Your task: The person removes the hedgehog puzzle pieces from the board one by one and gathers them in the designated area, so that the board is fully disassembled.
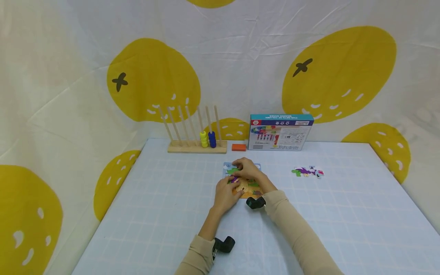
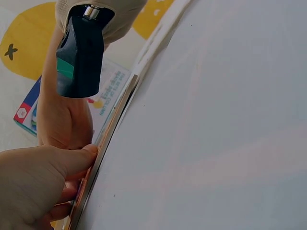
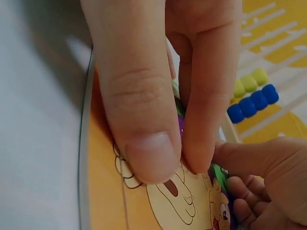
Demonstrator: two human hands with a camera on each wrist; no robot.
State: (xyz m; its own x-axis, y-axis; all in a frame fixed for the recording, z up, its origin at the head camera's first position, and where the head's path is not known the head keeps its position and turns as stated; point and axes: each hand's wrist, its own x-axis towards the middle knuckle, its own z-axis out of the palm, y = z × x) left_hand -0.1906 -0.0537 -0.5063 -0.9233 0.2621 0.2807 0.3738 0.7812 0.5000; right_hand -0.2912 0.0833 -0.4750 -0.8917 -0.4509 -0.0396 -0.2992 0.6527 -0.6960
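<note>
A colourful jigsaw puzzle (image 1: 253,194) with an orange and blue picture lies flat on the table, partly covered by both hands. My left hand (image 1: 225,194) rests on its left side, its fingers over a purple part of the picture. In the left wrist view that hand's thumb (image 2: 79,159) touches the puzzle's edge. From the right, my right hand (image 1: 248,170) reaches over the upper part. Its thumb (image 3: 151,158) and a finger press down on the picture in the right wrist view, close to the left hand's fingers. No loose piece shows between the fingertips.
Joined loose puzzle pieces (image 1: 307,172) lie to the right. At the back stand a wooden bead rack (image 1: 182,147) with yellow and blue beads, an orange block (image 1: 238,147) and a toy box (image 1: 280,133). A patterned cloth hangs behind the table.
</note>
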